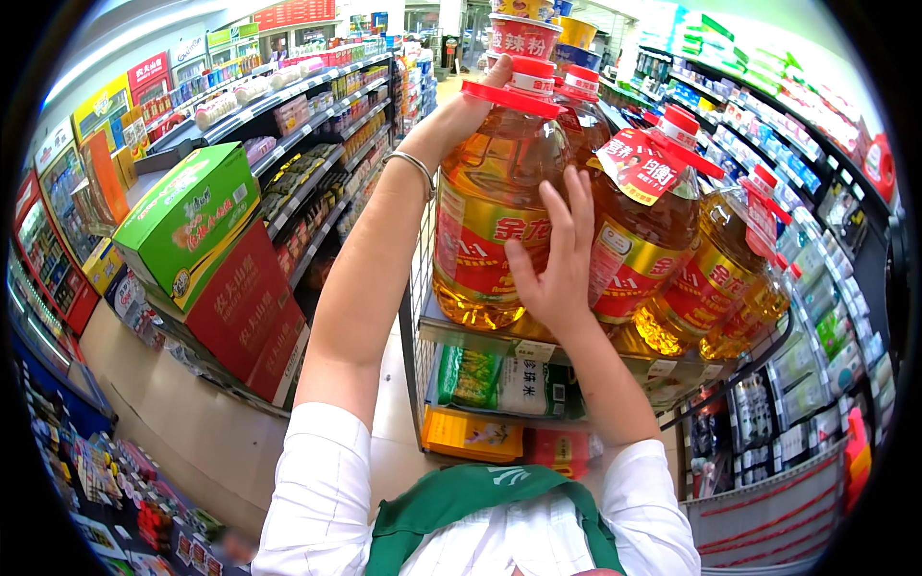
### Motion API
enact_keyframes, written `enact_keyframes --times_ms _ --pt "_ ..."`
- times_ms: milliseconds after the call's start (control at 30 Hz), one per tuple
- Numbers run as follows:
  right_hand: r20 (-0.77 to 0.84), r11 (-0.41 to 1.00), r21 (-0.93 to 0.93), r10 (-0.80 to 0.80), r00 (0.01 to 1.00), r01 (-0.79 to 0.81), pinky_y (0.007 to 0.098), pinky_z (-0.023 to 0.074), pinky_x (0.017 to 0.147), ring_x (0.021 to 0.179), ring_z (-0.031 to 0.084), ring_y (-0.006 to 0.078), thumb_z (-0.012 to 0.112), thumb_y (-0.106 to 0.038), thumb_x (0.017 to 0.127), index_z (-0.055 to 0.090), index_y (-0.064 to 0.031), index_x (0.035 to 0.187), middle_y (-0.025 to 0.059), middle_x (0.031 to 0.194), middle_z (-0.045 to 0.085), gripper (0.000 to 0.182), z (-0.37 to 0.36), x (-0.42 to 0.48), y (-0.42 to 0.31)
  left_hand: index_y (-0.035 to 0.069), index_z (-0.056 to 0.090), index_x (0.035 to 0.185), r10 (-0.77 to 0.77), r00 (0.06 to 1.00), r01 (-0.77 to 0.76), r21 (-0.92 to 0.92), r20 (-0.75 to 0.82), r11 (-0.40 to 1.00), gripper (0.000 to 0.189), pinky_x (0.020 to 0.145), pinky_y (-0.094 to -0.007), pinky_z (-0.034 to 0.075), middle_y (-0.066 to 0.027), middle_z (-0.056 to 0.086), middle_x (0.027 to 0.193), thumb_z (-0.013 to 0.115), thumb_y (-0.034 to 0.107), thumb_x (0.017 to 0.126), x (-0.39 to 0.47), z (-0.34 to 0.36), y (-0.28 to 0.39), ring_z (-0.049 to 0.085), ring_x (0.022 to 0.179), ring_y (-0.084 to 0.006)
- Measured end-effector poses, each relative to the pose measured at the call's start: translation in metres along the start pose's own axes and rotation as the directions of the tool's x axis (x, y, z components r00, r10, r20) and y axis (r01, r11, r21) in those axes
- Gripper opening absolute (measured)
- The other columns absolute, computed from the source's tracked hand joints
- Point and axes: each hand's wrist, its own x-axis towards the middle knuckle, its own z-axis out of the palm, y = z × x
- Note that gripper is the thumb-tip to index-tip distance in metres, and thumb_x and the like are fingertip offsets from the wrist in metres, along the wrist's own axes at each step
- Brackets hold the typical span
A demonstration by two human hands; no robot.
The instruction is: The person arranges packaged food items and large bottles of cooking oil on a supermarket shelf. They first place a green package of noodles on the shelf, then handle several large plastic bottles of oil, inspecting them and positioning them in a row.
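Note:
A large clear bottle of golden cooking oil, with a red cap and red carry handle, stands upright at the left end of a wire shelf. My left hand is at the left end of its handle, the thumb up by the cap; whether the fingers close round the handle is hidden. My right hand rests with spread fingers against the bottle's lower right side, over its label. To the right stand similar oil bottles, one with a red hanging tag, another farther right.
Instant noodle tubs are stacked behind the bottles. Bagged rice and an orange package lie on the lower shelves. Stacked cartons stand at left beside a long goods shelf. Wall shelves line the right.

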Motion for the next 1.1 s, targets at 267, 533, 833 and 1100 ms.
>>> enact_keyframes --times_ms 267,533,833,1100 --pt "-0.088 0.997 -0.077 -0.034 0.995 0.027 0.0534 0.0198 0.110 0.137 0.020 0.0447 0.060 -0.028 0.085 0.032 -0.0072 0.141 0.0219 0.147 0.024 0.066 0.027 0.008 0.014 0.003 0.057 0.126 0.006 0.998 -0.002 0.058 -0.065 0.998 0.089 0.100 -0.0355 0.037 -0.0189 0.057 0.124 0.035 0.078 0.083 0.008 -0.004 -0.013 0.050 0.115 -0.0240" --pt "-0.006 0.998 -0.056 -0.024 1.000 0.024 0.0531 0.0206 0.110 0.137 0.020 0.0435 0.061 -0.029 0.084 0.035 -0.0087 0.141 0.0219 0.147 0.026 0.065 0.010 0.009 0.011 0.002 0.055 0.127 0.022 0.998 -0.024 -0.033 -0.056 0.999 0.082 0.097 -0.0334 0.039 -0.0166 0.057 0.123 0.032 0.072 0.089 -0.007 -0.001 0.003 0.052 0.114 -0.0224" --pt "0.185 0.999 -0.053 0.001 0.983 0.009 0.0536 0.0257 0.108 0.139 0.020 0.0407 0.062 -0.029 0.084 0.033 -0.0138 0.143 0.0197 0.150 0.022 0.067 -0.022 0.006 0.013 0.006 0.058 0.125 -0.049 0.995 0.044 -0.058 -0.083 0.997 0.077 0.098 -0.0326 0.038 -0.0117 0.061 0.117 0.032 0.069 0.091 -0.006 0.002 0.000 0.053 0.109 -0.0197" --pt "0.241 0.998 -0.033 -0.038 0.970 0.047 0.0544 0.0268 0.107 0.138 0.021 0.0424 0.066 -0.031 0.080 0.032 -0.0141 0.144 0.0211 0.149 0.022 0.074 -0.029 0.006 0.020 0.008 0.061 0.120 -0.078 0.989 0.066 -0.097 -0.128 0.993 0.069 0.089 -0.0283 0.043 -0.0079 0.064 0.112 0.035 0.066 0.092 -0.014 0.008 0.012 0.057 0.100 -0.0147"
